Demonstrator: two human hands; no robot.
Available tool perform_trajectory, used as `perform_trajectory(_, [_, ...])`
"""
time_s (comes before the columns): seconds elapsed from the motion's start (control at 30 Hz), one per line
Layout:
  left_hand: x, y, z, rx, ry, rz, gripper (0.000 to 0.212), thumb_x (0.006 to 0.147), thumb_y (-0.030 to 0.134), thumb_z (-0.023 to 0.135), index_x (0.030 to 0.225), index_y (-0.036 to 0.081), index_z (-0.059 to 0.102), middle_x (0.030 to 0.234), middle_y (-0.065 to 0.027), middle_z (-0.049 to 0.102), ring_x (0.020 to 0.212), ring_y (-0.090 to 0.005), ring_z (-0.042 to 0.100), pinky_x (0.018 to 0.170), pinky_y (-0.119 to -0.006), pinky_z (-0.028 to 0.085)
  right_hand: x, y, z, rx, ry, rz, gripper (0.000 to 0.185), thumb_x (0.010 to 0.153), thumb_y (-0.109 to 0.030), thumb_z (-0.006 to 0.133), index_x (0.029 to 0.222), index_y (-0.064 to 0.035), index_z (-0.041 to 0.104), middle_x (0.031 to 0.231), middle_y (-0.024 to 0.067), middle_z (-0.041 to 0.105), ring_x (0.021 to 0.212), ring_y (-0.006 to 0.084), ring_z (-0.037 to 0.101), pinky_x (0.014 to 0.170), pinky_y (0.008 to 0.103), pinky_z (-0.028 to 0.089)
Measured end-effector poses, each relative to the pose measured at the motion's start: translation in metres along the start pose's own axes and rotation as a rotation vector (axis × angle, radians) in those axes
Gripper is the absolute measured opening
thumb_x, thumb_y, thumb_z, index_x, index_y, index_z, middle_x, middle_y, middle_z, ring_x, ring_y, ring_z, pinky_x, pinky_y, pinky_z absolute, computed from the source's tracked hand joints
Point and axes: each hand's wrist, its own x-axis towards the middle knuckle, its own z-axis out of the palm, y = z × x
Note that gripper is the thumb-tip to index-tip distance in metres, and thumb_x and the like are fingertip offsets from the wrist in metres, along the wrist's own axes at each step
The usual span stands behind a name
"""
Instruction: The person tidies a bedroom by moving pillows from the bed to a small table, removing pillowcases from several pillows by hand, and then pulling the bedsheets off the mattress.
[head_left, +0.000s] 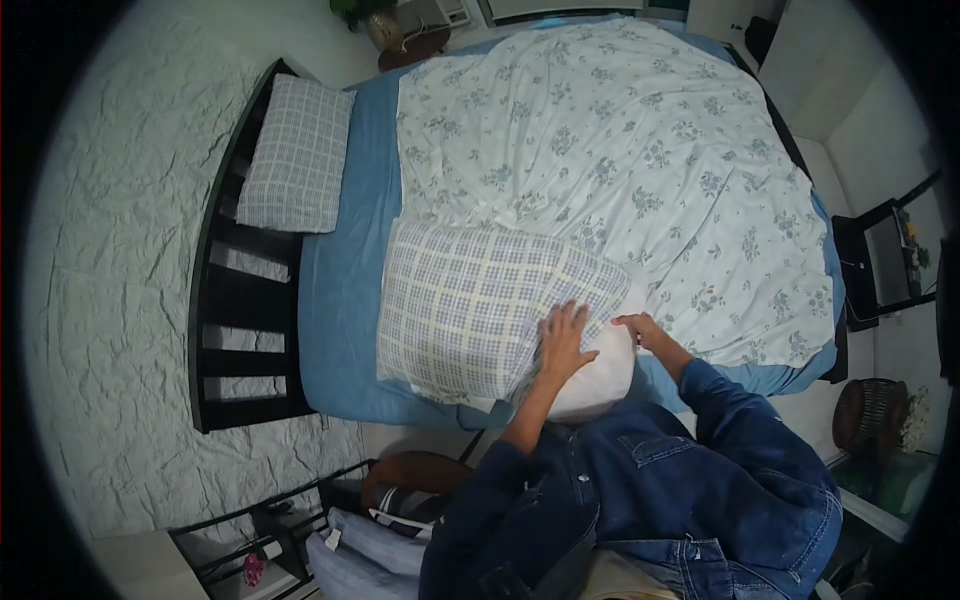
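A plaid pillowcase (465, 300) covers most of a pillow lying at the bed's near side. The white pillow (596, 382) shows bare at its right end, near my body. My left hand (566, 345) rests flat on the case close to its open edge, fingers spread. At that same edge my right hand (641, 330) has its fingers closed on the pillow's end; whether they pinch the case or the white fabric is hard to tell. Beneath the pillow lies a floral quilt (600, 135) over a blue fitted sheet (341, 300).
A second plaid pillow (300, 154) leans by the dark slatted headboard (247, 300). Behind me at lower left are a brown chair back (412, 476) and folded blue-grey fabric (367, 555). A round side table (415, 49) stands beyond the bed. A wicker basket (870, 420) sits at right.
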Motion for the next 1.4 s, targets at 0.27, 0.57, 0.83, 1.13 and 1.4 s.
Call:
perform_trajectory(0.27, [0.117, -0.071, -0.060, 0.342, 0.483, -0.066, 0.050, 0.074, 0.005, 0.045, 0.123, 0.010, 0.039, 0.115, -0.0131, 0.046, 0.098, -0.0255, 0.048, 0.072, -0.036, 0.045, -0.041, -0.104, 0.057, 0.236, -0.106, -0.619, 0.018, 0.055, 0.009, 0.047, 0.071, 0.0039, 0.055, 0.059, 0.0033, 0.052, 0.047, 0.0126, 0.046, 0.041, 0.0251, 0.034])
perform_trajectory(0.57, [0.006, -0.227, -0.307, 0.010, 1.272, -0.369, 0.045, 0.057, -0.001, 0.062, 0.101, 0.006, 0.056, 0.101, -0.0105, 0.053, 0.096, -0.0259, 0.050, 0.084, -0.034, 0.040, -0.213, -0.179, -0.013, -0.466, -0.252, -1.852, 0.025, 0.051, -0.015, 0.062, 0.052, -0.0074, 0.039, 0.054, 0.0044, 0.042, 0.051, 0.0221, 0.044, 0.048, 0.0317, 0.031])
perform_trajectory(0.83, [-0.196, -0.144, 0.047, -0.168, 0.690, -0.755, 0.067, 0.060, 0.024, 0.073, 0.113, -0.004, 0.044, 0.109, -0.0205, 0.049, 0.101, -0.0319, 0.046, 0.087, -0.039, 0.036, -0.092, -0.012, -0.076, -1.122, -0.248, -1.452, 0.011, 0.056, -0.010, 0.061, 0.059, -0.0101, 0.050, 0.058, 0.0018, 0.045, 0.062, 0.0185, 0.050, 0.051, 0.0307, 0.034])
perform_trajectory(1.13, [-0.051, -0.012, 0.008, -0.268, 0.329, -0.383, 0.078, 0.058, 0.016, 0.068, 0.125, 0.002, 0.031, 0.126, -0.0205, 0.030, 0.117, -0.0358, 0.028, 0.094, -0.044, 0.025, 0.041, -0.119, -0.050, -0.847, -0.090, -1.091, 0.022, 0.068, -0.015, 0.058, 0.086, -0.0029, 0.055, 0.088, 0.0138, 0.054, 0.086, 0.0294, 0.051, 0.075, 0.0355, 0.041])
perform_trajectory(1.4, [0.034, -0.049, 0.016, 0.305, 0.287, -0.176, 0.056, 0.066, 0.008, 0.056, 0.120, 0.007, 0.039, 0.126, -0.0103, 0.035, 0.114, -0.0293, 0.033, 0.088, -0.045, 0.030, 0.138, -0.088, 0.050, -1.337, -0.072, -0.502, 0.077, 0.071, -0.070, 0.031, 0.100, -0.0038, 0.058, 0.100, 0.0195, 0.056, 0.099, 0.0325, 0.049, 0.086, 0.0382, 0.036])
